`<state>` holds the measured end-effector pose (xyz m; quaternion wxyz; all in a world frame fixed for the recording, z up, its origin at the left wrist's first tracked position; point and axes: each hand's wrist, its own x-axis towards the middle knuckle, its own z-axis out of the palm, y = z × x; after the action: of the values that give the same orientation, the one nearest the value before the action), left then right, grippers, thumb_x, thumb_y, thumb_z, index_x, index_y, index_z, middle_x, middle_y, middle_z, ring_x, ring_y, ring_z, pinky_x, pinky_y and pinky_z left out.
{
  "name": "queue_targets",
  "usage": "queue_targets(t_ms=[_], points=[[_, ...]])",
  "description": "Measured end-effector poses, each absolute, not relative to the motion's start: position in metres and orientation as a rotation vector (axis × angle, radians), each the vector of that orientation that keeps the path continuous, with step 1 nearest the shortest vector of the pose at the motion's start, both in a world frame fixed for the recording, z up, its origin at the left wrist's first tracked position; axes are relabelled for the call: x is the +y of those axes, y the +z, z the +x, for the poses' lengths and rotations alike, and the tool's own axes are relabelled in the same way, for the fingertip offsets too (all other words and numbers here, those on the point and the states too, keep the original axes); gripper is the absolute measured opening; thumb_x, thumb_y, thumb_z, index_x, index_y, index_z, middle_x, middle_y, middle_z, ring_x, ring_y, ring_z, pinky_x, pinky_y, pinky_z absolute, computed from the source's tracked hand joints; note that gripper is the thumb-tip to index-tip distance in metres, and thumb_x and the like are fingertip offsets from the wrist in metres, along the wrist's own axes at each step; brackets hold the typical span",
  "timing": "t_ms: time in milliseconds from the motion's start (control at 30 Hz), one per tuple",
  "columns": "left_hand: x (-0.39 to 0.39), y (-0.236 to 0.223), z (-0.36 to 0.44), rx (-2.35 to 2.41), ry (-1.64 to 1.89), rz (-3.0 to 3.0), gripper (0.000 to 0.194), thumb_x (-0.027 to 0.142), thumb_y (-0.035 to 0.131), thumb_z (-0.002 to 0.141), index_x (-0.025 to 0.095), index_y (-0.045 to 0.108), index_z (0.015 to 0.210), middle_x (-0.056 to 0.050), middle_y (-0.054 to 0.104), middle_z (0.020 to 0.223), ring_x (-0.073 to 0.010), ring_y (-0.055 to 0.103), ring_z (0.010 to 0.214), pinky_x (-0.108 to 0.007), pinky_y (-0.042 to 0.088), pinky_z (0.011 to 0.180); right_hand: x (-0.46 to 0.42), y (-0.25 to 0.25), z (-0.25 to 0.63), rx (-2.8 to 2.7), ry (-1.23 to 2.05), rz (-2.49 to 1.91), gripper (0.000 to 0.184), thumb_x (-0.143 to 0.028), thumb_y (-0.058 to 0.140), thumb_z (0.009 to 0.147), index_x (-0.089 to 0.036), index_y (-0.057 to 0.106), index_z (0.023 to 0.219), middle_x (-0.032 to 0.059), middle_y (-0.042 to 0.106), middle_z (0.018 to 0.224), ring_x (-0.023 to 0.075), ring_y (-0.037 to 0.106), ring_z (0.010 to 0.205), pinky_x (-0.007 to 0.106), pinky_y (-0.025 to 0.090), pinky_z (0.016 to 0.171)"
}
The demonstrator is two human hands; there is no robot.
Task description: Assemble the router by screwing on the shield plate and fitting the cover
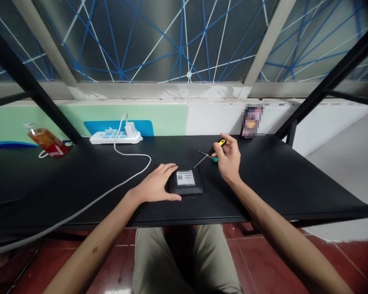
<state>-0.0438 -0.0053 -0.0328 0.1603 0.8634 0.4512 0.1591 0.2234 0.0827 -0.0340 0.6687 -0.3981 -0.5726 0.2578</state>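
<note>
Right grip [229, 160] pinches a slim black-and-yellow-handled screwdriver [214, 150], its long shaft slanting left and towards me to the far right corner of a flat black box with a white label [187, 179]; I cannot tell whether the tip touches. Left grip [155, 183] is nearer, clasping the box's left side, thumb along the near edge. One green-handled screwdriver [215, 159] crosses by my right fingers, perhaps on the black surface [270, 175]. Beyond my left grip curves a white cable [149, 161].
</note>
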Motion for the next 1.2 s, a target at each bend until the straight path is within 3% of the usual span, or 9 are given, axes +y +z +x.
queue_targets(t_ms=[267,433,700,867,1067,1200], points=[[-0.0044,-0.0339,-0.0441,1.289,0.453,2.464,0.101,0.070,0.074,0.074,0.016,0.039,0.152,-0.019,0.041,0.156,-0.0380,0.040,0.143,-0.054,0.036,0.117,0.0803,-0.0339,0.2234,-1.284,0.695,-0.895,0.035,-0.032,0.054,0.092,-0.029,0.052,0.127,0.0056,0.067,0.118,0.0178,0.073,0.091,0.030,0.061,0.064],[-0.0048,-0.0321,-0.0432,1.293,0.443,2.460,0.104,0.069,0.075,0.074,0.011,0.038,0.151,-0.022,0.040,0.156,-0.0377,0.039,0.143,-0.052,0.035,0.119,0.0822,-0.0356,0.2220,-1.302,0.645,-0.889,0.040,-0.045,0.063,0.089,-0.031,0.052,0.125,0.0030,0.060,0.101,0.0174,0.067,0.083,0.030,0.062,0.058],[-0.0055,-0.0334,-0.0446,1.281,0.468,2.449,0.101,0.071,0.074,0.074,0.017,0.038,0.152,-0.019,0.040,0.156,-0.0391,0.039,0.143,-0.055,0.036,0.117,0.0846,-0.0360,0.2218,-1.290,0.621,-0.885,0.043,-0.047,0.068,0.085,-0.030,0.054,0.122,0.0013,0.053,0.091,0.0145,0.058,0.070,0.030,0.061,0.051],[-0.0061,-0.0326,-0.0449,1.281,0.471,2.448,0.101,0.071,0.073,0.075,0.018,0.038,0.153,-0.018,0.040,0.156,-0.0388,0.039,0.143,-0.054,0.036,0.117,0.0840,-0.0351,0.2228,-1.294,0.608,-0.895,0.044,-0.039,0.071,0.083,-0.030,0.054,0.123,0.0033,0.056,0.098,0.0163,0.063,0.075,0.031,0.061,0.052],[-0.0059,-0.0319,-0.0451,1.285,0.471,2.447,0.101,0.070,0.075,0.074,0.018,0.038,0.152,-0.019,0.041,0.156,-0.0389,0.039,0.143,-0.054,0.035,0.117,0.0813,-0.0350,0.2246,-1.318,0.675,-0.909,0.036,-0.028,0.050,0.092,-0.029,0.049,0.128,0.0044,0.066,0.114,0.0148,0.072,0.081,0.027,0.060,0.061],[-0.0061,-0.0313,-0.0441,1.283,0.466,2.449,0.101,0.070,0.075,0.074,0.018,0.038,0.152,-0.019,0.040,0.156,-0.0379,0.039,0.143,-0.053,0.035,0.118,0.0798,-0.0337,0.2224,-1.294,0.723,-0.888,0.035,-0.034,0.054,0.092,-0.030,0.049,0.126,0.0032,0.065,0.112,0.0138,0.072,0.079,0.025,0.060,0.059]])
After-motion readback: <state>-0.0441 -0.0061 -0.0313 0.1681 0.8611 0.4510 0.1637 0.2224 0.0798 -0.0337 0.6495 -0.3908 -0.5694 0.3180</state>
